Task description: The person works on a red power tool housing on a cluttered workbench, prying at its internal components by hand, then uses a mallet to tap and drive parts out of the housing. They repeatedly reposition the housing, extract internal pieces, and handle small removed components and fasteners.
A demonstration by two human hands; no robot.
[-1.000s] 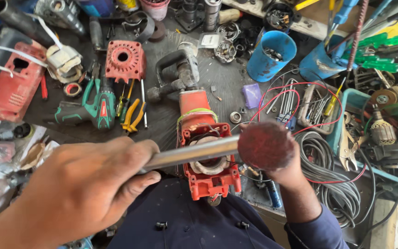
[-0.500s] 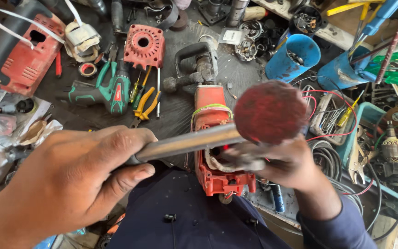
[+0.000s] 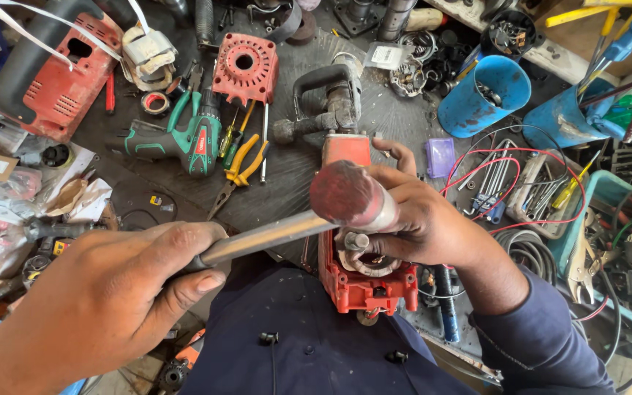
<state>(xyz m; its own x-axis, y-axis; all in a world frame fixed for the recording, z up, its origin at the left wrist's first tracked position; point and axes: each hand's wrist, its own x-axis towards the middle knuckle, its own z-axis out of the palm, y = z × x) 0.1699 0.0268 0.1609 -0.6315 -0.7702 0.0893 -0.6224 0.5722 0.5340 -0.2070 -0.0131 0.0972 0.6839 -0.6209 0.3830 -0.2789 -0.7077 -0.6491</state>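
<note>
Nearest the camera, the left hand (image 3: 104, 300) is wrapped tight round the grey metal handle of a hammer with a worn reddish round head (image 3: 345, 197); the handle slants up to the right, and the head sits just above the open end of a red power-tool housing (image 3: 363, 281) at the near edge of the worktop (image 3: 309, 179), over the person's dark blue garment. The right hand (image 3: 418, 223) is closed around that housing from the right — fingers curled about its top, thumb beside a small metal shaft end that stands out of the opening. Beyond the housing, a dark side handle (image 3: 323, 102) of the same tool lies toward the middle of the worktop; left of it lie yellow-handled pliers (image 3: 246, 161) and a green cordless drill (image 3: 184, 139). Farther back sits a round red vented motor cover (image 3: 246, 67); toward the far right edge, a blue plastic cup (image 3: 486, 93) holds small parts.
</note>
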